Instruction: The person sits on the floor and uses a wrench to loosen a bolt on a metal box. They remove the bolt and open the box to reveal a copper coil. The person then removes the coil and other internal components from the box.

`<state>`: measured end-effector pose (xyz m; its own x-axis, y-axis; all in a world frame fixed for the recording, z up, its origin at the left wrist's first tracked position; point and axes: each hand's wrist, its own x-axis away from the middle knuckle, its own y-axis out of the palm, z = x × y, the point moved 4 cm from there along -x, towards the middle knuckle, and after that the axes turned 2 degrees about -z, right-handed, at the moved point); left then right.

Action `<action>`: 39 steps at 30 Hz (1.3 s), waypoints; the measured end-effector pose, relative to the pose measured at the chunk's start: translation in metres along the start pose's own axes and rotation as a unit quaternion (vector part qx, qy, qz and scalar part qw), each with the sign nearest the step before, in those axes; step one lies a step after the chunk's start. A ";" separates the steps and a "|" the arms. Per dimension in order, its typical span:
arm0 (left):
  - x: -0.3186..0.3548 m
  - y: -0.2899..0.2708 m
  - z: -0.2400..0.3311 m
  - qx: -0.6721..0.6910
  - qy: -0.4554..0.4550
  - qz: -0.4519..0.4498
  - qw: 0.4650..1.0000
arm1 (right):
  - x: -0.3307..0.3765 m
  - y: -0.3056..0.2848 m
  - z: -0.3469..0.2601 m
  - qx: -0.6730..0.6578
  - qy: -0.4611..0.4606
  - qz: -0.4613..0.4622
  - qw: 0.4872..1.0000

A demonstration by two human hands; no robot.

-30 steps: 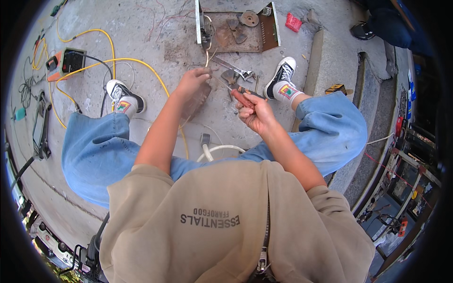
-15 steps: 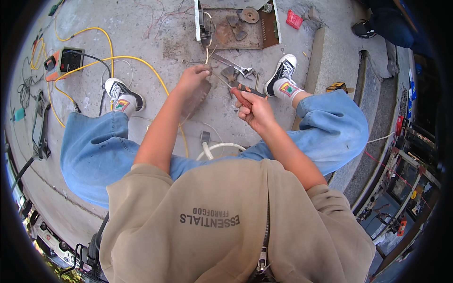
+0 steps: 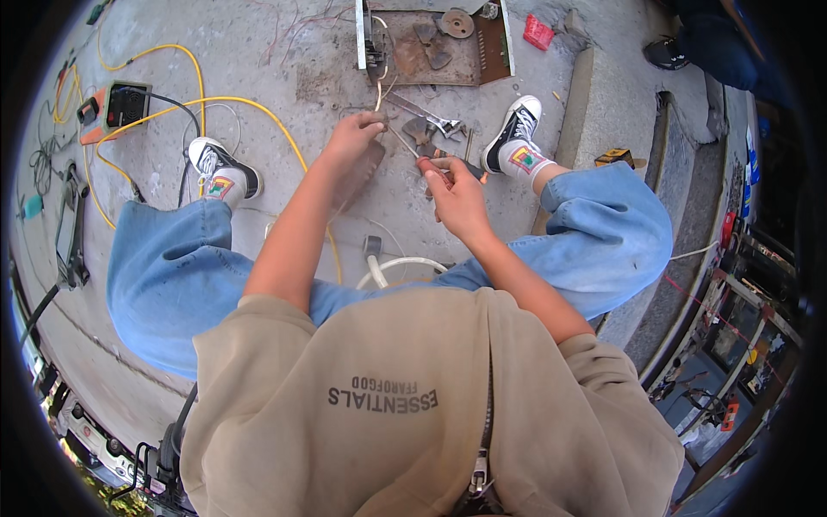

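Observation:
In front of me, my left hand (image 3: 353, 140) is closed, fingertips pinching the upper end of a worn brown part (image 3: 369, 165) whose shape is largely hidden beneath the hand. A pale wire (image 3: 379, 93) runs from these fingertips up to an open metal housing (image 3: 431, 73). My right hand (image 3: 458, 196) grips a screwdriver (image 3: 426, 165) by its red handle. Its thin shaft points up and left at the part by my left fingers; whether the tip touches is too small to tell. Just beyond lie an adjustable wrench (image 3: 444, 125) and a dark fan blade (image 3: 419, 131).
Yellow cables (image 3: 258, 108) loop across the concrete at left, near an orange-and-black device (image 3: 125, 105). Between my legs is a white hose (image 3: 401, 263). A concrete step (image 3: 587, 112) borders the right side, with a small yellow box (image 3: 614, 157). Another person's shoe (image 3: 665, 53) stands far right.
My right hand has turned and resettled its fingers higher around the screwdriver handle. The left hand stays in nearly the same place on the brown part.

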<state>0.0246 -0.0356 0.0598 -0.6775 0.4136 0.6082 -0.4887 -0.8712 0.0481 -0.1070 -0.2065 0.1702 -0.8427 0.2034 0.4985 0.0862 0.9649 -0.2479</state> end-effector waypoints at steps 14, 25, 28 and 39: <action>0.007 0.009 0.008 -0.034 0.015 0.039 0.999 | -0.003 0.016 -0.011 -0.576 0.304 -0.149 0.744; 0.004 0.004 -0.005 0.027 0.021 0.039 0.999 | -0.025 -0.005 -0.037 -0.040 0.166 -0.137 0.976; 0.005 0.002 -0.005 0.007 0.034 0.027 0.999 | -0.028 -0.009 -0.040 0.009 0.151 -0.150 0.977; 0.010 -0.007 0.000 -0.031 -0.008 -0.042 0.999 | -0.026 -0.014 -0.021 -0.401 0.359 -0.221 0.813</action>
<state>0.0215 -0.0252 0.0655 -0.6234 0.4800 0.6173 -0.5768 -0.8153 0.0515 -0.0753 -0.2219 0.1781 -0.3823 -0.4272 0.8193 0.4214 0.7085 0.5661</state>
